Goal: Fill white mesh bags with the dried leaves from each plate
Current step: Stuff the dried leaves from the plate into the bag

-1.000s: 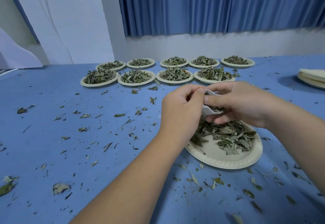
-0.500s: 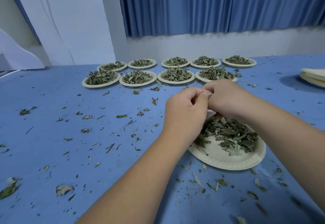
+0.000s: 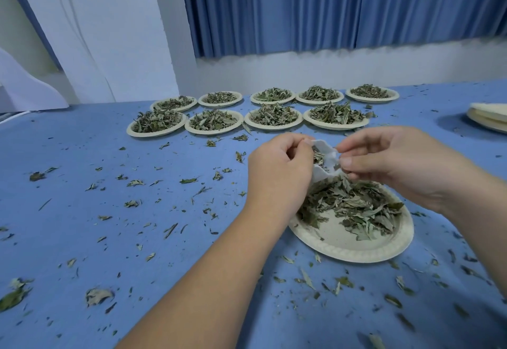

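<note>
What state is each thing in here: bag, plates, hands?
white mesh bag: held open, some leaves inside
left hand: pinches the bag's left edge
right hand: pinches the bag's right edge
near plate: partly emptied, near side bare
nine far plates: heaped with leaves
stacked plates: no leaves seen

Left half of the table (image 3: 68,211) is open, only flat leaf scraps (image 3: 96,295) on the cloth. Far side is walled by two rows of loaded plates (image 3: 214,123) set close together, and a plate stack (image 3: 491,118) sits at the right edge. Near plate (image 3: 354,250) takes centre-right with left hand (image 3: 277,173) and right hand (image 3: 397,165) holding the mesh bag (image 3: 325,162) over its far rim; a passable strip of cloth lies between it and the rows.
</note>
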`<state>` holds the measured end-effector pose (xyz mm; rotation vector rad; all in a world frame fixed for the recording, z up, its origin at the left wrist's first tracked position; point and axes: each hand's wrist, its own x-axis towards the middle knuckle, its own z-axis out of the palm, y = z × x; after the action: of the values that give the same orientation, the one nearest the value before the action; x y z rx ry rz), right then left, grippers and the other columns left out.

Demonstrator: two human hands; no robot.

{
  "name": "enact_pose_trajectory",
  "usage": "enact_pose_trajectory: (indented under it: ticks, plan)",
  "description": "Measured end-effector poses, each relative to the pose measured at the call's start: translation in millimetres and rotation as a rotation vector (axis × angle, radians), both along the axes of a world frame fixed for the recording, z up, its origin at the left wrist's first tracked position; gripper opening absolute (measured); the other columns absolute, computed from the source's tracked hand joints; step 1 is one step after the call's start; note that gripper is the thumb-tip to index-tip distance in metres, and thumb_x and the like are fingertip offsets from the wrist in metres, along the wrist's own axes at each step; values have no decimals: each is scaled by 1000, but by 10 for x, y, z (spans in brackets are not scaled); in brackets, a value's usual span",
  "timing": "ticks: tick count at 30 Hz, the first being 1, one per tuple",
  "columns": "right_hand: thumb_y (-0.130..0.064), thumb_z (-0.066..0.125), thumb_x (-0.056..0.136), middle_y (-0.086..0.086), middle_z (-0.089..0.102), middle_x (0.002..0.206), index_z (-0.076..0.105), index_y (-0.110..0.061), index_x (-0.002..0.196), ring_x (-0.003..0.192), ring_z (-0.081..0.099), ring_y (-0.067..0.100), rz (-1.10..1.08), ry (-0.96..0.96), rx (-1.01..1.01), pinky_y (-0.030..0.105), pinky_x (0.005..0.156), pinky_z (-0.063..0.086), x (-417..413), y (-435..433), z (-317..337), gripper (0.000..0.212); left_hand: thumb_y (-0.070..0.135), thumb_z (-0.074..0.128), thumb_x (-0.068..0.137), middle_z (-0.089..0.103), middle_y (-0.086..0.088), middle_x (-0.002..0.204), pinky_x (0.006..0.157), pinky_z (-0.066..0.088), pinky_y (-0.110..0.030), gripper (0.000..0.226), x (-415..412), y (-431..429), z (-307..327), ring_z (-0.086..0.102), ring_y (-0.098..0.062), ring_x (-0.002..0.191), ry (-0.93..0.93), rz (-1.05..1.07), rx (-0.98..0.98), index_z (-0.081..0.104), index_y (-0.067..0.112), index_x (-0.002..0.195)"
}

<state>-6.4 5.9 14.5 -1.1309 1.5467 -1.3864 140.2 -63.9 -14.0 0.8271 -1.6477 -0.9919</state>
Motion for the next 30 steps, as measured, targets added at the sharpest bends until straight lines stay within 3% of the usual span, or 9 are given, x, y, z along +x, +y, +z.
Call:
enact_pose_trajectory:
  ticks: [6, 12, 17, 19, 22, 24, 25, 27, 30]
  plan:
    - [1, 76, 74, 3, 71, 68, 69, -14, 81, 52, 63, 10, -166, 345, -132, 17, 53, 51, 72, 69, -23, 18, 23, 60, 93, 56, 17, 53, 43, 33, -8, 22, -5, 4, -7, 45, 2, 43, -16, 12, 4, 68, 32, 74]
    - [-11, 78, 72, -19, 66, 71, 68, -30, 74, 59, 56, 2, -253, 669, -332, 7, 57, 42, 287, 67, -69, 22, 22, 61, 92, 60, 15, 56, 44, 36, -10, 21, -14, 5, -7, 48, 1, 46, -13, 8, -1, 69, 32, 76]
    - [-15, 75, 78, -38, 51, 56, 75, -32, 85, 58, 51, -7, -241, 859, -359, 2, 57, 34, 390, 14, -111, 18, 21, 59, 92, 70, 6, 72, 61, 53, -27, 19, -16, 39, 9, 66, -9, 66, -23, 2, 15, 75, 24, 84]
    - [-23, 77, 75, -29, 54, 62, 70, -37, 85, 60, 49, -3, -294, 824, -380, 3, 58, 34, 344, 11, -108, 19, 21, 59, 93, 69, 2, 71, 55, 51, -24, 18, -3, 30, 11, 62, -8, 59, 2, 6, 24, 75, 22, 87]
    - [-36, 77, 72, -18, 54, 91, 63, -37, 96, 66, 50, 3, -369, 727, -317, 8, 65, 37, 228, -33, -93, 28, 22, 59, 93, 63, 6, 64, 47, 38, -10, 17, 0, 26, 16, 49, 1, 50, 29, 26, 16, 75, 20, 88]
    - [-38, 75, 75, -11, 55, 104, 59, -35, 110, 73, 58, 10, -277, 565, -118, 24, 69, 49, 185, -84, -78, 39, 20, 59, 93, 60, 8, 62, 48, 38, -9, 16, -8, 37, 22, 48, 2, 51, 62, 19, 26, 75, 19, 88]
    - [-36, 74, 79, -7, 56, 104, 58, -32, 116, 73, 63, 15, -189, 427, -28, 30, 64, 53, 183, -103, -76, 40, 19, 59, 93, 60, 7, 62, 50, 39, -11, 17, -14, 44, 23, 48, 1, 52, 70, 12, 28, 75, 18, 87]
    - [-25, 69, 86, 1, 60, 92, 61, -23, 116, 64, 64, 16, -31, 156, 46, 25, 53, 53, 197, -145, -84, 32, 17, 59, 93, 65, 2, 67, 53, 41, -12, 18, -22, 65, 24, 52, 2, 57, 73, -4, 22, 74, 18, 84]
    - [-8, 65, 88, 6, 64, 73, 66, -8, 98, 55, 61, 12, 39, 71, 45, 20, 46, 48, 225, -238, -83, 10, 14, 58, 93, 67, 10, 66, 52, 42, -9, 21, -22, 91, 34, 58, 6, 59, 75, -54, 26, 73, 20, 80]
